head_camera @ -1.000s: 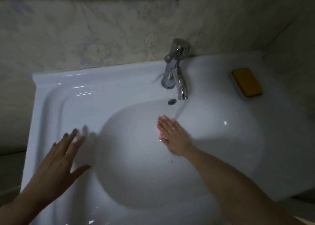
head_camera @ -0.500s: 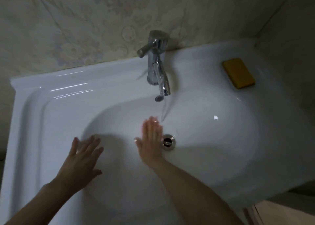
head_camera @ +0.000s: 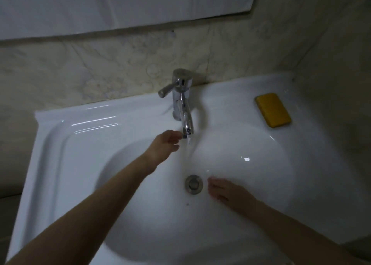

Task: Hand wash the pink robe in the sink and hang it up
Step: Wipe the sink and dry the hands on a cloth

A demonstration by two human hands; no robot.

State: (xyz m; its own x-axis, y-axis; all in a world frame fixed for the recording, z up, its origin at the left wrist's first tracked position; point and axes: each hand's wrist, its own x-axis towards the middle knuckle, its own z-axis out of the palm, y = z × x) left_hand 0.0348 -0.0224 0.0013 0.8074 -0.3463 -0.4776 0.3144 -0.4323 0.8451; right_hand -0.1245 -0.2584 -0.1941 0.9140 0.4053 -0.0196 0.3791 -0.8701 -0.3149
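The white sink fills the view, and no pink robe is in sight. Water runs from the chrome tap into the basin toward the metal drain. My left hand reaches up to the spout's tip, its fingers loosely bent beside the stream and holding nothing. My right hand lies flat with straight fingers on the basin floor, just right of the drain.
A yellow sponge lies on the sink's back right ledge. Marbled wall tiles rise behind the sink and on the right, with a mirror's lower edge above.
My left hand has moved from the basin's left slope up to the spout. My right hand has crossed from the drain's left side to its right side.
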